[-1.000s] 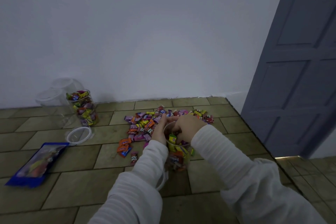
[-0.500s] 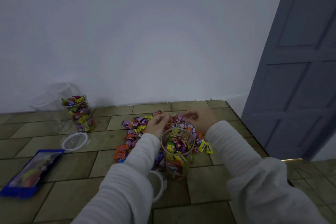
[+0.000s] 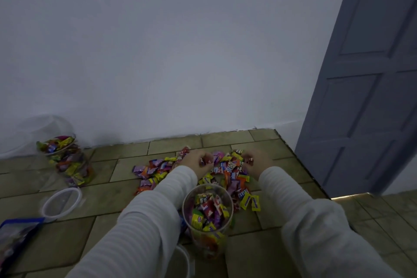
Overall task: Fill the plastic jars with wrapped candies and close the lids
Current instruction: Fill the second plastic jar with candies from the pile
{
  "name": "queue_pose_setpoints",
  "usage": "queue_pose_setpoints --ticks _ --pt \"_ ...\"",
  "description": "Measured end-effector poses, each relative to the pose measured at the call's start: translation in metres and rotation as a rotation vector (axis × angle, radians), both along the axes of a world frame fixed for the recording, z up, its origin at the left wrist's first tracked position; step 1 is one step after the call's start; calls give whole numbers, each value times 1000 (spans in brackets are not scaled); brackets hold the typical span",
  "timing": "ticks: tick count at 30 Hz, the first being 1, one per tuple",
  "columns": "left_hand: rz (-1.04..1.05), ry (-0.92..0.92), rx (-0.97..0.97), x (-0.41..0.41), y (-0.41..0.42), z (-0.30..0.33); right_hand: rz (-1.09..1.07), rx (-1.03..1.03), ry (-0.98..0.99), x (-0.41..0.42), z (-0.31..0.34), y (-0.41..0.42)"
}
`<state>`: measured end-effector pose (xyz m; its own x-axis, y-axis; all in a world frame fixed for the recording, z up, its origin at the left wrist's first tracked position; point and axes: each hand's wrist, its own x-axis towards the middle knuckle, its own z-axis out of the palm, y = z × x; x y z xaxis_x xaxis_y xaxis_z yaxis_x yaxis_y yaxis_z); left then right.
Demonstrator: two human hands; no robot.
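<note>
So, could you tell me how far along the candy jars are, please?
Done: the far jar looks heaped full, though its lid still lies beside it. In hand: left hand and right hand gather candies from the pile behind the near jar, already quite full. Left: topping up, closing both.

Dim, flat bluish light; soft, slightly blurred throughout; wide-angle bending at the edges.

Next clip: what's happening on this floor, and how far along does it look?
A person sits over a candy pile on the tiled floor, left hand and right hand each gripping wrapped candies from it. The open near jar between their arms is fairly full. A far jar stands filled but unlidded, a lid lying beside it.
</note>
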<state>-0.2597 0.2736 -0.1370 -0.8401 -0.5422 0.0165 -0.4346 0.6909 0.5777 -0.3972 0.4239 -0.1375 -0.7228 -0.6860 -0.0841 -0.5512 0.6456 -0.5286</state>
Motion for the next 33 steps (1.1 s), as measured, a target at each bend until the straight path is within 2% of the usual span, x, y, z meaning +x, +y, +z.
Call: queue_pose_setpoints --ticks 5,9,13,17,22,26,30,33 --pt "-39 -182 -256 -34 -16 -16 23 89 7 -23 -14 -23" --pt "-127 -321 -351 -61 -24 -27 105 151 52 -41 -24 -44" --pt "-177 -445 -382 -86 -30 -35 202 323 27 -54 -23 -66" --pt "-162 -527 -268 -106 -37 -36 208 397 49 -62 -22 -84" --pt "-73 -490 -128 -112 -42 -37 164 338 19 -62 -30 -93" --pt "-48 -459 -117 -107 -47 -33 102 247 -23 -56 -35 -93" --pt "40 -310 -71 -96 -52 -31 46 72 -89 -52 -34 -88" --pt "122 -112 -29 -85 -53 -27 51 -51 -121 -49 -25 -84"
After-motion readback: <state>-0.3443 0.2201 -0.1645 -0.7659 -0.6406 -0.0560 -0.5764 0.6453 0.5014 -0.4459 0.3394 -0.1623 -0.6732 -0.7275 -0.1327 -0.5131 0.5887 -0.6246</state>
